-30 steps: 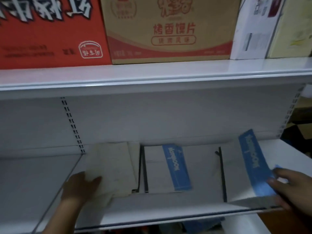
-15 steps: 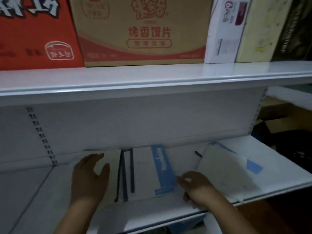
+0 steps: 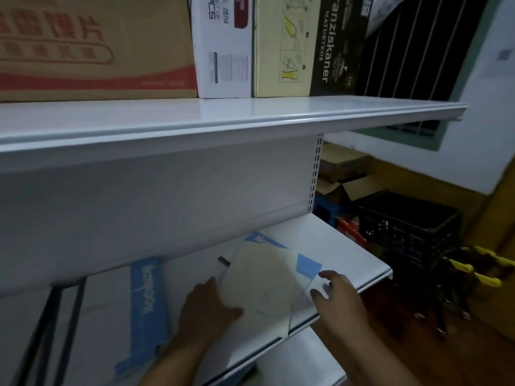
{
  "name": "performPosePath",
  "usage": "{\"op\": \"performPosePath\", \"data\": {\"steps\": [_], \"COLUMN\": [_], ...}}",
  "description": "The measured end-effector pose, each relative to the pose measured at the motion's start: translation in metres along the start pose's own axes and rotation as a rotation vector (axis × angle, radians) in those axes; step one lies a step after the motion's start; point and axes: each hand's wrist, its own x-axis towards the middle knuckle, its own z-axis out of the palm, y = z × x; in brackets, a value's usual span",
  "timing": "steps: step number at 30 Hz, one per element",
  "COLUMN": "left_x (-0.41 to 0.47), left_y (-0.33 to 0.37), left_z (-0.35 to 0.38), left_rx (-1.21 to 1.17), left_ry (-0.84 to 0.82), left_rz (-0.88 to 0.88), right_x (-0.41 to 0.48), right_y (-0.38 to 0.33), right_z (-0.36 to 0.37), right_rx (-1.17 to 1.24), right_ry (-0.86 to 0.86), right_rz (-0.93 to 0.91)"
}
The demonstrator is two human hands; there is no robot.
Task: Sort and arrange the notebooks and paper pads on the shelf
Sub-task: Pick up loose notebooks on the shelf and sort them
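Note:
A cream paper pad lies askew on the right of the white lower shelf, one corner past the front edge. It rests on a blue-and-white notebook whose corners show behind it. My left hand grips the pad's left edge, thumb on top. My right hand hovers at the pad's right edge with its fingers spread. To the left lies another white notebook with a blue band, and black-spined pads lie further left.
The upper shelf overhangs close above and carries cardboard boxes. Right of the shelving stand a black crate, open cartons and yellow-handled tools on the floor.
The view has swung right. My left hand left the far-left pad and took hold of the cream pad on the right. My right hand moved to that pad's right side.

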Motion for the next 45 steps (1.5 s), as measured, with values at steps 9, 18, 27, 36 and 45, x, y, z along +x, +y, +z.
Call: {"op": "performPosePath", "data": {"steps": [9, 18, 27, 36, 45], "left_x": [-0.042, -0.134, -0.127, -0.129, -0.129], "left_y": [-0.031, -0.148, -0.272, -0.295, -0.302], "left_z": [-0.057, -0.153, -0.151, -0.138, -0.138], "left_rx": [-0.755, -1.015, -0.157, 0.095, 0.119], "left_ry": [0.166, 0.771, 0.644, 0.652, 0.624], "left_rz": [-0.130, -0.251, -0.490, -0.328, -0.232], "right_x": [0.057, 0.027, -0.081, -0.126, -0.189], "right_y": [-0.025, -0.075, -0.162, -0.183, -0.257], "right_z": [0.022, 0.021, 0.128, 0.154, 0.201], "right_rx": [-0.589, 0.234, 0.342, -0.249, 0.023], "right_ry": [-0.231, -0.427, -0.530, -0.281, -0.647], "right_rz": [-0.034, -0.010, -0.060, -0.337, -0.640]}}
